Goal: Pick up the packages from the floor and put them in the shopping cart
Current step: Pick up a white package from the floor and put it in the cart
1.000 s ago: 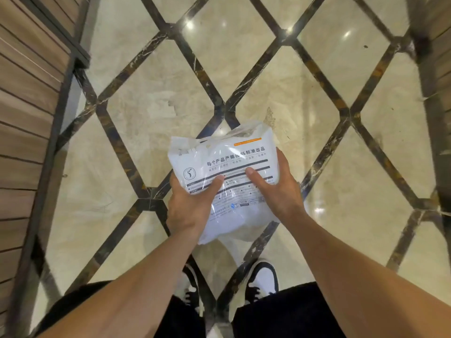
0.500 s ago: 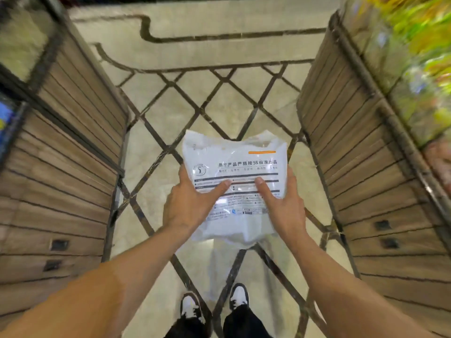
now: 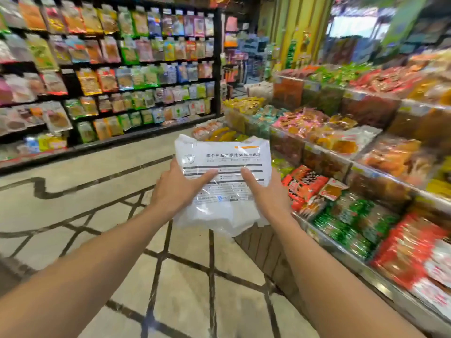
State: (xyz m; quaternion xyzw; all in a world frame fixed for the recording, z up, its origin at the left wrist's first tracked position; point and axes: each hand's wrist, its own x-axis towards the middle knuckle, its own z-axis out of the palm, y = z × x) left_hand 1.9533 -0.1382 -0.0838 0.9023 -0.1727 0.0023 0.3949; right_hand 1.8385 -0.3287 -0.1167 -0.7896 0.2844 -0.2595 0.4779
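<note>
A white plastic package [image 3: 227, 154] with black printed text and an orange stripe is held up in front of me at chest height, well above the floor. My left hand [image 3: 177, 189] grips its left side, thumb across the printed face. My right hand [image 3: 266, 191] grips its right side the same way. The package's lower part sags below my hands. No shopping cart is in view.
A tall shelf wall [image 3: 105, 69] of hanging snack bags runs along the left. Tiered bins of wrapped snacks [image 3: 353, 181] with a wooden base fill the right side. A marble floor [image 3: 80, 167] with dark diamond lines forms the aisle between them.
My view has swung up from the floor to the store aisle. Both hands have kept their grip on the package and carried it upward with me.
</note>
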